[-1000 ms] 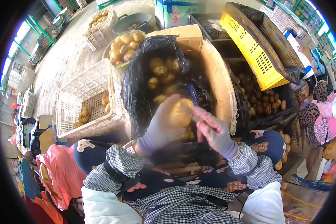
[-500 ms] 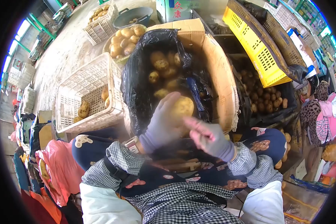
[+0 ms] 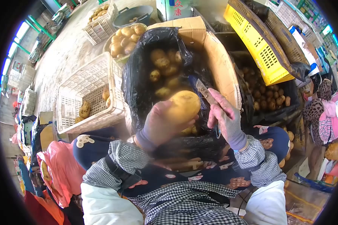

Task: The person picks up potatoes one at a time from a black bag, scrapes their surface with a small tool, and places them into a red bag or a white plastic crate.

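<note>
My left hand (image 3: 154, 126), in a fingerless-looking grey glove, is closed around a large yellow potato (image 3: 185, 106) above a cardboard box (image 3: 226, 73). My right hand (image 3: 228, 119), gloved alike, grips a short dirty knife (image 3: 205, 91) whose blade points up and left. The blade stands just right of the potato, apart from it. Black plastic (image 3: 134, 80) lines the box, and several potatoes (image 3: 161, 61) lie inside it. A dark blue strip in the box is partly hidden behind the knife.
To the left stands a white slatted crate (image 3: 69, 107) holding a few potatoes. Beyond it are a heaped bowl of potatoes (image 3: 127, 40) and a grey basin (image 3: 133, 15). On the right, a yellow crate (image 3: 260, 47) tilts above a black-lined container of small potatoes (image 3: 268, 98).
My right hand has moved right and away from the potato, and the knife blade now shows. The potato in my left hand has turned and shows more of its surface.
</note>
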Available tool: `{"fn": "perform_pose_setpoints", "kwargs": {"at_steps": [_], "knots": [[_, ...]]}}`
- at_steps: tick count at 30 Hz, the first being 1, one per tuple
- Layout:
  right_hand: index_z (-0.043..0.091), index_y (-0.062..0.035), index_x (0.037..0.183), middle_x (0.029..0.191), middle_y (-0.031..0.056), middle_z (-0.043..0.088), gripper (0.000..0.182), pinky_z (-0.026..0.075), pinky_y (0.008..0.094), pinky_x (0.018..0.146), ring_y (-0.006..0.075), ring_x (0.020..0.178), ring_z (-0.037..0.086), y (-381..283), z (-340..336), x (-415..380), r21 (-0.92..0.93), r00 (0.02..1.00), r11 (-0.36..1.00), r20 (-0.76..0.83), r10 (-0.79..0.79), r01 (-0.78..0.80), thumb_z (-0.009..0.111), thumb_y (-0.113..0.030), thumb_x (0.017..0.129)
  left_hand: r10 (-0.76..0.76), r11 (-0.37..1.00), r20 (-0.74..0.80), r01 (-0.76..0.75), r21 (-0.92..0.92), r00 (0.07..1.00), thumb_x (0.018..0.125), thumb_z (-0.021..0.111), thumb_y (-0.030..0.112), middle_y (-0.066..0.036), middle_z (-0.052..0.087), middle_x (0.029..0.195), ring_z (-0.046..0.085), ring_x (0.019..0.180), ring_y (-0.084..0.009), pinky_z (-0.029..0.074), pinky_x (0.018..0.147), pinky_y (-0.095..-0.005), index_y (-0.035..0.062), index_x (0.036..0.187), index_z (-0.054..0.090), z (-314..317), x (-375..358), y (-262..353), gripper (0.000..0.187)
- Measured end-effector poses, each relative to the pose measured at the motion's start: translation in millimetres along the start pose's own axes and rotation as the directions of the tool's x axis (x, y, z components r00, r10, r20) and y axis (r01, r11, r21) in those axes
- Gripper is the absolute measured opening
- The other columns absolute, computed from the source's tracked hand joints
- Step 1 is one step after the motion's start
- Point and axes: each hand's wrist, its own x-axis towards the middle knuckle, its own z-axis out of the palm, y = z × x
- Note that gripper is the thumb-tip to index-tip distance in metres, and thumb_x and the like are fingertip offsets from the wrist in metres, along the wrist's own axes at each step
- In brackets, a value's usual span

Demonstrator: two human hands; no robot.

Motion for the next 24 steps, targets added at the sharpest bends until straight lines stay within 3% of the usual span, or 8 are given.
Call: {"fn": "perform_pose_setpoints", "kwargs": {"at_steps": [4, 8, 10, 13, 16, 17, 19, 24], "knots": [[0.044, -0.0018, 0.144, 0.071, 0.0016, 0.056, 0.044, 0.048, 0.0227, 0.057, 0.0078, 0.059, 0.054, 1, 10, -3, 0.005, 0.995, 0.998, 0.075, 0.067, -0.068, 0.047, -0.01, 0.101, -0.047, 0.995, -0.078, 0.039, -0.097, 0.996, 0.092, 0.051, 0.038, -0.013, 0.053, 0.138, 0.049, 0.128, -0.035, 0.036, 0.109, -0.0557, 0.0103, 0.136, 0.051, 10, -2, -1, 0.052], [0.046, -0.0036, 0.143, 0.075, 0.0007, 0.056, 0.044, 0.048, 0.0216, 0.059, 0.0059, 0.062, 0.052, 0, 20, -11, -0.093, 0.98, 0.996, 0.199, 0.004, 0.014, 0.048, -0.005, 0.099, -0.043, 0.971, 0.011, 0.044, -0.234, 0.999, 0.096, 0.046, 0.042, -0.015, 0.05, 0.14, 0.043, 0.132, -0.036, 0.032, 0.112, -0.0519, 0.0084, 0.14, 0.046, 1, -2, -1, 0.055], [0.045, -0.0035, 0.143, 0.076, 0.0008, 0.057, 0.044, 0.047, 0.0212, 0.059, 0.0055, 0.063, 0.052, 3, 20, -8, -0.058, 0.989, 0.996, 0.139, -0.055, 0.064, 0.048, -0.005, 0.1, -0.047, 0.962, 0.071, 0.065, -0.265, 0.996, 0.096, 0.046, 0.044, -0.015, 0.05, 0.14, 0.044, 0.132, -0.0359, 0.031, 0.113, -0.0514, 0.0086, 0.138, 0.048, -3, -2, 0, 0.055], [0.048, -0.0034, 0.142, 0.088, 0.0022, 0.062, 0.043, 0.047, 0.0208, 0.061, 0.0052, 0.064, 0.052, 13, 21, -10, -0.19, 0.97, 0.962, 0.182, -0.16, 0.195, 0.049, -0.003, 0.099, -0.056, 0.95, 0.082, 0.078, -0.302, 0.995, 0.095, 0.046, 0.047, -0.015, 0.051, 0.139, 0.045, 0.131, -0.0355, 0.031, 0.112, -0.0514, 0.0081, 0.138, 0.048, 0, -3, 0, 0.058], [0.052, -0.0023, 0.138, 0.105, 0.005, 0.067, 0.041, 0.048, 0.0208, 0.061, 0.0053, 0.066, 0.052, 24, 24, -10, -0.355, 0.91, 0.848, 0.279, -0.306, 0.394, 0.051, 0.001, 0.097, -0.075, 0.996, 0.017, 0.076, -0.056, 0.997, 0.095, 0.048, 0.044, -0.014, 0.052, 0.14, 0.046, 0.131, -0.0357, 0.029, 0.113, -0.0577, 0.012, 0.139, 0.048, -2, -2, 0, 0.055], [0.054, -0.0018, 0.136, 0.111, 0.006, 0.068, 0.04, 0.048, 0.0209, 0.062, 0.0054, 0.066, 0.052, 27, 25, -9, -0.396, 0.882, 0.794, 0.304, -0.36, 0.461, 0.052, 0.002, 0.096, -0.071, 0.988, 0.044, 0.077, -0.135, 0.996, 0.095, 0.047, 0.046, -0.015, 0.051, 0.139, 0.045, 0.131, -0.0362, 0.03, 0.112, -0.0556, 0.0103, 0.14, 0.047, -4, -2, -1, 0.058], [0.056, -0.0012, 0.134, 0.107, 0.0078, 0.068, 0.039, 0.049, 0.0218, 0.062, 0.0063, 0.065, 0.053, 22, 26, -9, -0.37, 0.912, 0.838, 0.254, -0.323, 0.4, 0.053, 0.002, 0.095, -0.059, 0.953, 0.098, 0.085, -0.289, 0.993, 0.095, 0.045, 0.051, -0.017, 0.05, 0.139, 0.045, 0.13, -0.0372, 0.032, 0.111, -0.0513, 0.0067, 0.141, 0.045, -9, -1, -3, 0.064], [0.063, 0.0028, 0.121, 0.094, 0.0123, 0.068, 0.034, 0.051, 0.025, 0.064, 0.0127, 0.061, 0.057, 15, 28, -8, -0.518, 0.829, 0.652, 0.415, -0.376, 0.554, 0.051, 0.007, 0.089, -0.036, 0.988, -0.021, 0.033, -0.151, 0.999, 0.092, 0.047, 0.052, -0.018, 0.05, 0.139, 0.046, 0.128, -0.0386, 0.032, 0.111, -0.0528, 0.0067, 0.141, 0.044, 0, 1, -5, 0.067]]}}
